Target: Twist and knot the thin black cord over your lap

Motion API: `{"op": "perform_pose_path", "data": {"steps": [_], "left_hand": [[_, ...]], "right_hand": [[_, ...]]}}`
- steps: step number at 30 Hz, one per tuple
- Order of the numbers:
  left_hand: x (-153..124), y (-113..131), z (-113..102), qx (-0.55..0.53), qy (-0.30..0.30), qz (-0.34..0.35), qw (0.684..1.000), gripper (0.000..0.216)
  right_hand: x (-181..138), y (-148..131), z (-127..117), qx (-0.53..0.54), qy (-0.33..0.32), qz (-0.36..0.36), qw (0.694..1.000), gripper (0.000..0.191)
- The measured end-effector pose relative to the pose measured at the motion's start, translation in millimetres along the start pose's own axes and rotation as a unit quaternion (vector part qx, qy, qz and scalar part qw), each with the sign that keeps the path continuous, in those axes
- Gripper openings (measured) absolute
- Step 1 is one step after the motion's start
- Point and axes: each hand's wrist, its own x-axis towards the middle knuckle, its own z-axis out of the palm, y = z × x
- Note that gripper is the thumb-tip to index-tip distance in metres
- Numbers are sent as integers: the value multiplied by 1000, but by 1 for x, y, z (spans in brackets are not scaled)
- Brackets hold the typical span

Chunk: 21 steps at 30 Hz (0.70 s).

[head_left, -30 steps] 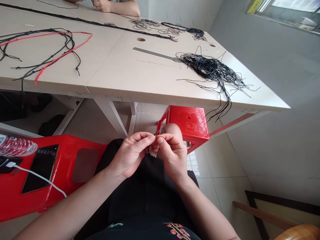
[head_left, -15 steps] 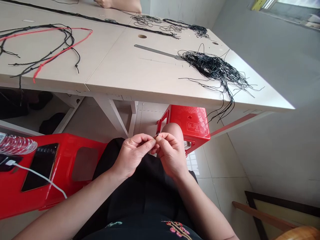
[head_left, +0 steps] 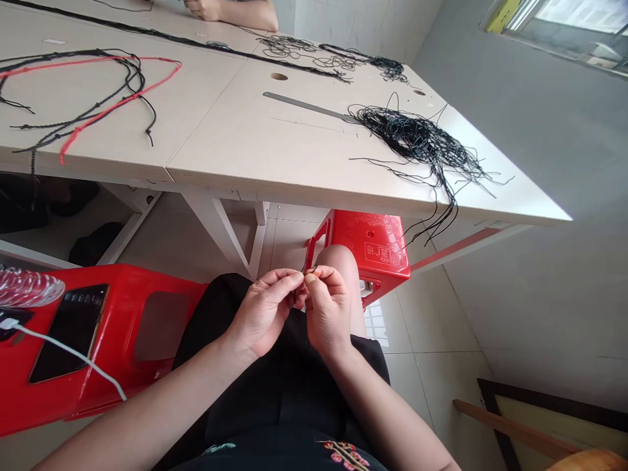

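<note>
While I am watching from afar through the head view, both hands are meeting over the lap, in front of the knee [head_left: 338, 258] and below the near edge of the bench [head_left: 235, 137]. My left hand [head_left: 265, 311] is pinching a dark cord [head_left: 295, 297] between thumb and forefinger, and my right hand [head_left: 330, 311] is pinching it just beside, with the fingertips nearly touching. The cord is mostly hiding behind the fingers, so I am seeing only short dark bits of it, and I am not making out its exact shape.

On the bench, a tangled black heap [head_left: 417, 134] is lying near the right corner, with some strands hanging over the edge. A metal strip [head_left: 304, 105] is pointing left from it, one end meeting the heap. Farther left, a red cord [head_left: 179, 65] is crossing several black cords [head_left: 93, 53]. Behind, a long black braid [head_left: 294, 67] is stretching across, and another person's hand [head_left: 203, 8] is resting at the far side.

One red stool [head_left: 373, 242] is standing partly under the bench; another stool [head_left: 120, 314], at left, is carrying a phone [head_left: 71, 330], a clear bottle [head_left: 32, 288] and a white cable [head_left: 59, 345].
</note>
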Motion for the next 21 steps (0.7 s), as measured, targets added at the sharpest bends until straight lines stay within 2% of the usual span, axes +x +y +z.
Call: {"op": "perform_pose_path", "data": {"steps": [4,8,14,21], "left_hand": [[1,0,1,-62,-6,-54,997,13],[2,1,4,-124,32,-97,987,19],[1,0,7,-178,77,-113,974,20],[0,3,9,-186,105,-123,969,20]], "right_hand": [[0,4,-2,-34,-12,-23,999,13],[0,10,-4,-61,-17,-28,998,13],[-1,17,-5,-114,-2,-51,992,13],[1,18,-6,-200,2,-95,975,15]]}}
